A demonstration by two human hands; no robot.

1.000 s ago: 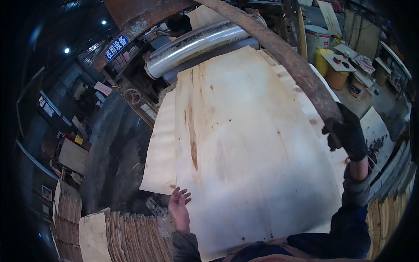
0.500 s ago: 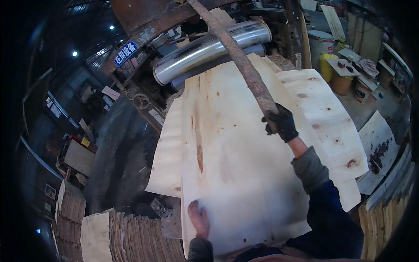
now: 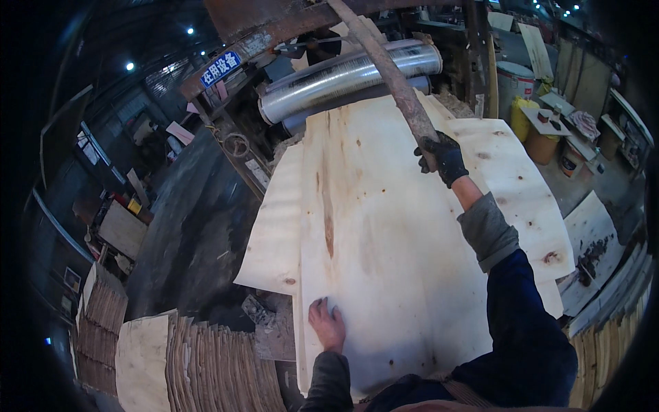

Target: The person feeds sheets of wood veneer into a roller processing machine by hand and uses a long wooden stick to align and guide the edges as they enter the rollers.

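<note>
A broad pale wood veneer sheet [image 3: 384, 226] lies lengthwise before me, over other sheets that stick out on both sides. My left hand [image 3: 327, 325], bare, rests on it near its left edge, fingers apart and holding nothing. My right hand [image 3: 443, 158], in a black glove, is wrapped round the near end of a long, rough brown pole [image 3: 391, 72]. From that grip, the pole slants up and away to the left, over the veneer and past a shiny metal roller [image 3: 353, 69]. Whether the pole is wood or rusty metal I cannot tell.
Behind the roller, a person's dark sleeve [image 3: 322, 49] shows. A rusty frame with a blue sign [image 3: 220, 69] and a handwheel [image 3: 236, 145] stands at the left. Stacked veneer [image 3: 213, 367] fills the lower left. Buckets and a drum [image 3: 513, 82] stand far right.
My right hand has moved a little away from me, toward the roller, still gripping the pole. My left hand stays at about the same place on the sheet. The whole view has shifted slightly.
</note>
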